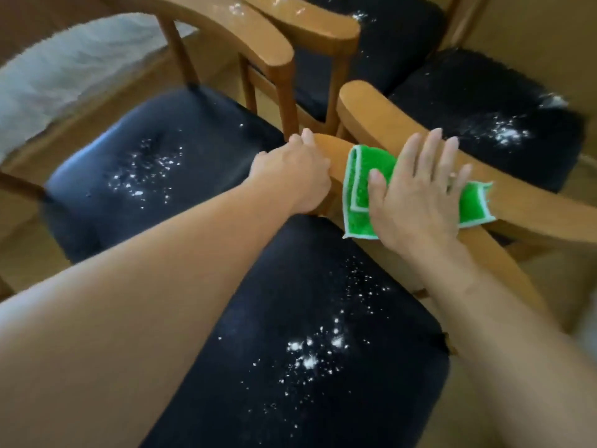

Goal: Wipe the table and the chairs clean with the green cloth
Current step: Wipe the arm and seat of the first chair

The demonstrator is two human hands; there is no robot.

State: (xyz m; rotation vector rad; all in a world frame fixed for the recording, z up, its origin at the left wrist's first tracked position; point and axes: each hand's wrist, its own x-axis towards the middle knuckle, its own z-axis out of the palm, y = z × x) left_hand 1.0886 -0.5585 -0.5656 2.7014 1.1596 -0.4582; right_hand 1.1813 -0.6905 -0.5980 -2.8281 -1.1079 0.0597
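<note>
The folded green cloth (358,189) with a white border lies over the curved wooden backrest (517,279) of the nearest chair. My right hand (416,195) presses flat on the cloth, fingers spread. My left hand (297,173) grips the end of that same backrest, just left of the cloth. The nearest chair's black seat (310,318) is speckled with white powder.
Three more wooden chairs with black seats stand around: one at left (155,163), one at far centre (381,37), one at right (491,124), all dusted with white powder. Powder also lies on the far backrest (290,11). A white fluffy rug (64,72) lies at far left.
</note>
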